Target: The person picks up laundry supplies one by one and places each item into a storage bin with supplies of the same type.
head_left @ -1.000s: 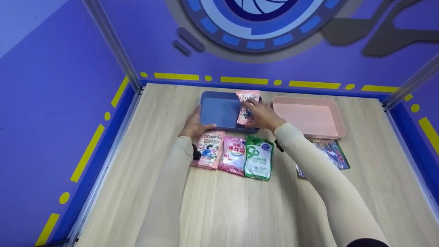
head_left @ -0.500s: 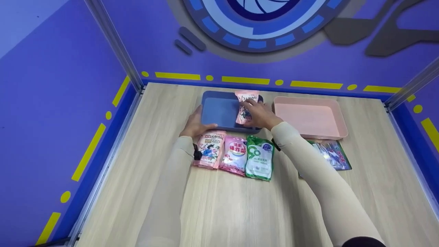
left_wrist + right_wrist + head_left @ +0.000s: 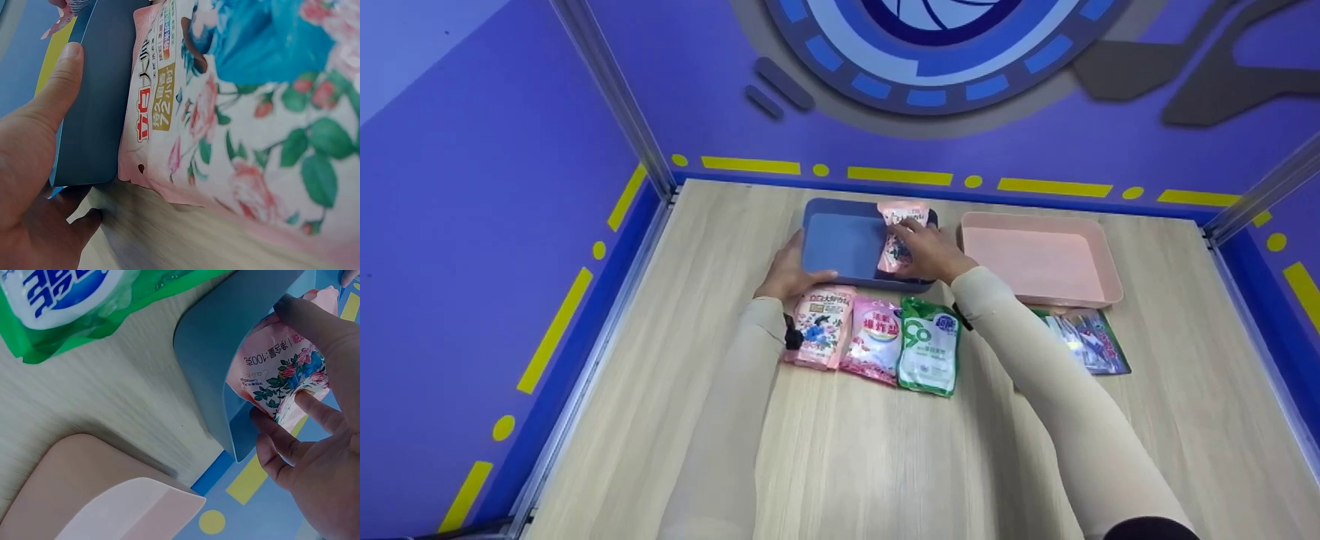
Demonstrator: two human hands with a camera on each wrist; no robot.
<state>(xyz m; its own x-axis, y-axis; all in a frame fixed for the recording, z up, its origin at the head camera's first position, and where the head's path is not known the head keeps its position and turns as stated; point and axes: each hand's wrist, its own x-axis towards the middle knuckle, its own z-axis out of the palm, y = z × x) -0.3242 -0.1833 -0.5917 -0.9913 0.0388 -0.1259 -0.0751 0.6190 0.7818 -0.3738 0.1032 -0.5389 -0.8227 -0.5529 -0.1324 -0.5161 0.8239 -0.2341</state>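
Observation:
My left hand [image 3: 787,271] grips the left front corner of a blue plastic storage bin [image 3: 840,247]. In the left wrist view its thumb lies on the bin's front wall, with the fingers around the corner. At the bin's right end, my right hand [image 3: 936,253] holds a small pink floral detergent pouch [image 3: 281,363] between thumb and fingers. That pouch stands upright inside the bin, its top at the back rim. Just in front of the bin lie a matching pink floral pouch [image 3: 821,334], a pink laundry powder bag [image 3: 874,341] and a green-and-white detergent pouch [image 3: 928,352].
A pink plastic bin [image 3: 1035,262] stands right of the blue one, a narrow gap between them. Glossy flat packets [image 3: 1087,341] lie in front of it, partly hidden under my right forearm. Purple wall panels [image 3: 720,127] border the wooden table [image 3: 855,457] at the back and sides.
The pink pouch and my right hand have shifted very slightly down into the blue bin. My left hand keeps its place on the bin. The head view has drifted a little.

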